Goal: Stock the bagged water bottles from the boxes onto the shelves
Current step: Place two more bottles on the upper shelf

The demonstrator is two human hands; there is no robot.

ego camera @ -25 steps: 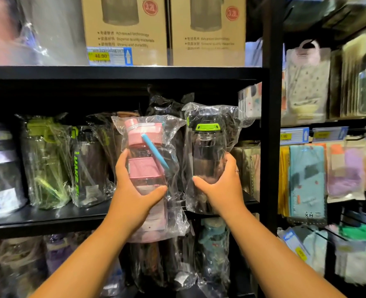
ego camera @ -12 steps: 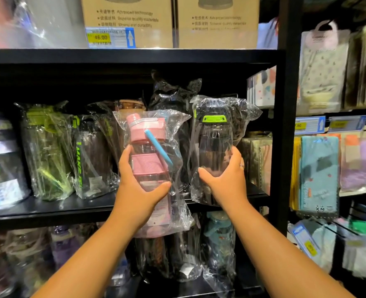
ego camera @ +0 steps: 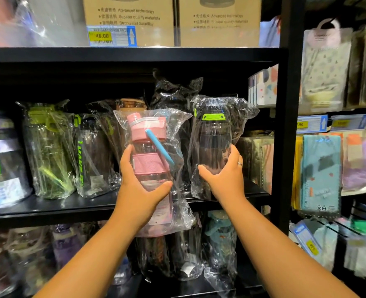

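Observation:
My left hand (ego camera: pixel 139 188) grips a bagged pink water bottle (ego camera: pixel 148 151) with a blue straw, held upright in front of the middle black shelf (ego camera: pixel 49 208), its bag hanging below the shelf edge. My right hand (ego camera: pixel 225 177) grips a bagged dark bottle with a green lid clasp (ego camera: pixel 213 145), whose base is at the shelf's right end. Fingers and thumbs of both hands wrap the bottles' lower halves.
Several bagged green and dark bottles (ego camera: pixel 53 151) stand on the same shelf to the left and behind. Cardboard boxes (ego camera: pixel 130 18) sit on the shelf above; more bagged bottles (ego camera: pixel 220 244) fill the shelf below. A black upright post (ego camera: pixel 285 125) bounds the right side, with hanging goods beyond.
Both hands have pushed the two bottles a little farther toward the shelf; the dark bottle's base now reaches the shelf's right end. My view has shifted slightly.

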